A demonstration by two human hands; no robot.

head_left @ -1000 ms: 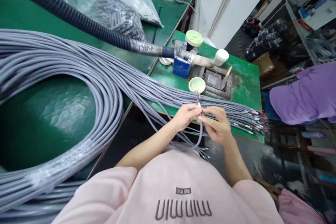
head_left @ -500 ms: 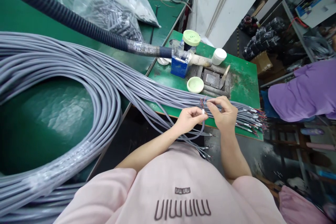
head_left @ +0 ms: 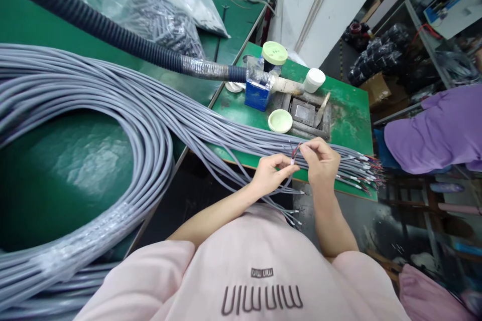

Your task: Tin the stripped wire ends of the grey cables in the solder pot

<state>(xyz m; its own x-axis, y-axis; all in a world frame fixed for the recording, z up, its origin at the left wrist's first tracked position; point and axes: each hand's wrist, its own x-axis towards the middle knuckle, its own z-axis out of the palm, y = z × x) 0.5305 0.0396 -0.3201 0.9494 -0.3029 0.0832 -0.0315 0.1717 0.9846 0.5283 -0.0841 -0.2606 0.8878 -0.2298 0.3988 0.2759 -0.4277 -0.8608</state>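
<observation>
My left hand (head_left: 271,173) pinches a grey cable just at its white-wrapped end (head_left: 292,161), with the thumb and forefinger on it. Thin coloured wires (head_left: 294,151), mostly red and dark, fan upward out of that end. My right hand (head_left: 322,159) is closed at the fingertips on one or more of these wires, pulled to the right. Behind and below both hands runs a thick bundle of grey cables (head_left: 226,129). Its stripped ends (head_left: 371,170), with white bands and coloured wires, lie at the right edge of the green bench.
Beyond the bundle are a solder pot (head_left: 304,113), a pale green lid (head_left: 280,121), a blue box (head_left: 257,94), a white tub (head_left: 314,80) and a ribbed hose (head_left: 143,45). Coiled cables (head_left: 150,125) fill the left. A person in a purple top (head_left: 433,130) is at right.
The coloured wires have spread apart, and some now lean right toward my right fingertips. My left hand keeps its pinch on the cable end, nearly in place.
</observation>
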